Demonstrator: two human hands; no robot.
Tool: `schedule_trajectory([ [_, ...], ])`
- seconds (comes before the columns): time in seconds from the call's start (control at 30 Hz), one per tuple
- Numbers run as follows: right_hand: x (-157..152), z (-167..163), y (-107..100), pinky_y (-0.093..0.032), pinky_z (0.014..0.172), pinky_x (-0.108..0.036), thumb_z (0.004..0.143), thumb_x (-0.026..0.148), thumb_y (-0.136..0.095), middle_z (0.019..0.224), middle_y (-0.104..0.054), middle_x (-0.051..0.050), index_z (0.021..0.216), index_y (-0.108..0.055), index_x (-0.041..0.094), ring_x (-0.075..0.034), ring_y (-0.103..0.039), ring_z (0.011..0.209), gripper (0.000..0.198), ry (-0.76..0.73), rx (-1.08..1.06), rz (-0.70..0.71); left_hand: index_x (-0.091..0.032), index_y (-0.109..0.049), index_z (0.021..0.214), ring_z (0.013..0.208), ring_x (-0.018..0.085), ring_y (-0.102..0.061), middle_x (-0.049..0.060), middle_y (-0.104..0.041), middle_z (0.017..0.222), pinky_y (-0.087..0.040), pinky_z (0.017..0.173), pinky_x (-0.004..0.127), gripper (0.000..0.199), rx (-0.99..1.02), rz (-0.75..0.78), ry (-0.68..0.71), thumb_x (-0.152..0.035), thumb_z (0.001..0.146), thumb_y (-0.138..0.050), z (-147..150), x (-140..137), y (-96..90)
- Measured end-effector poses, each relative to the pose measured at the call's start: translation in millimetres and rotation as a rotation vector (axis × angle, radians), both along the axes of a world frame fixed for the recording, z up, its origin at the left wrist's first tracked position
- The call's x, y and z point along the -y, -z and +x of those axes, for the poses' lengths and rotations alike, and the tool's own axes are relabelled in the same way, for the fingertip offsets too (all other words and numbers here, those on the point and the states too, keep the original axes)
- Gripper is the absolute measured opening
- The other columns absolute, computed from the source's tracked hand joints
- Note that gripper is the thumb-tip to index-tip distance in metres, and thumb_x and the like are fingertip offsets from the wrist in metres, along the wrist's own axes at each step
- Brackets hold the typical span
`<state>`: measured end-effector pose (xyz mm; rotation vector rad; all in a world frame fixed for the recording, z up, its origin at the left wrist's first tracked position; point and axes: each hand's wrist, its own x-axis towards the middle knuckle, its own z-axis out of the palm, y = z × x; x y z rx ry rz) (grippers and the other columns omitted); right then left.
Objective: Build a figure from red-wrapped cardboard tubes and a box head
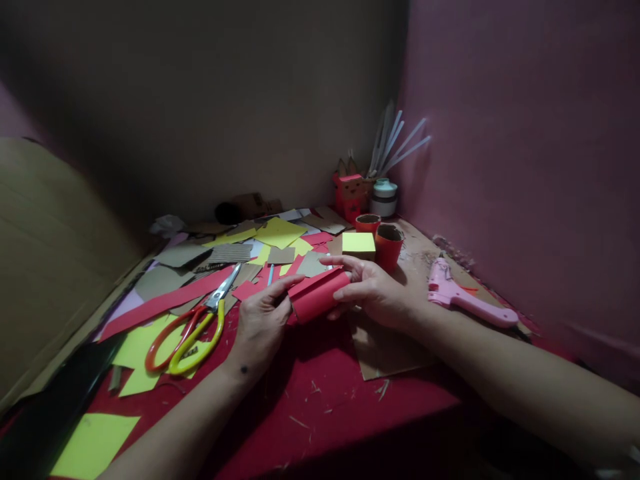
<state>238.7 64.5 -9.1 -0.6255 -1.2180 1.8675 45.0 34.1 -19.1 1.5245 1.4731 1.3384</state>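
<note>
While the red paper roll is held above the red cloth, its long axis slants from lower left to upper right; the left hand pinches its left end, the right hand, half curled, grips the other. Scissors lie to the left.

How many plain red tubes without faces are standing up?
2. The nearer tube stands right of the yellow-topped block; the farther tube stands behind that block. The red roll being held isn't standing. More might be hidden behind other things.
</note>
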Motion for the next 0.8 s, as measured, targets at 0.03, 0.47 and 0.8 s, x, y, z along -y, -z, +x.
schedule_trajectory([
  [0.03,0,0,0,-0.059,0.058,-0.030,0.060,0.005,-0.069,0.080,-0.068,-0.004,0.129,-0.044,0.015,-0.018,-0.068,0.062,0.074,-0.006,-0.004,-0.009,-0.020,-0.076,0.099,0.075,0.018,-0.061,0.003,-0.070,0.082,-0.049,0.068,0.029,0.029,-0.096,0.084,-0.008,-0.023,0.074,-0.062,-3,-1,1.1],
  [0.47,-3,-1,4,-0.060,0.059,-0.029,0.061,0.005,-0.069,0.083,-0.067,-0.005,0.126,-0.047,0.015,-0.018,-0.068,0.064,0.070,-0.041,0.008,-0.013,-0.019,-0.074,0.107,0.079,0.020,-0.068,0.007,-0.076,0.093,-0.054,0.074,0.031,0.038,0.307,-0.213,0.228,-0.030,0.071,-0.075,8,-1,-2.3],
  [0.8,3,-2,-3,-0.059,0.059,-0.030,0.067,0.006,-0.067,0.088,-0.066,-0.003,0.132,-0.041,0.021,-0.016,-0.067,0.063,0.072,-0.028,0.091,-0.018,-0.019,-0.067,0.120,0.074,0.019,-0.071,0.009,-0.077,0.098,-0.058,0.070,0.028,0.053,0.449,-0.236,0.186,-0.023,0.068,-0.078,9,1,0.0],
])
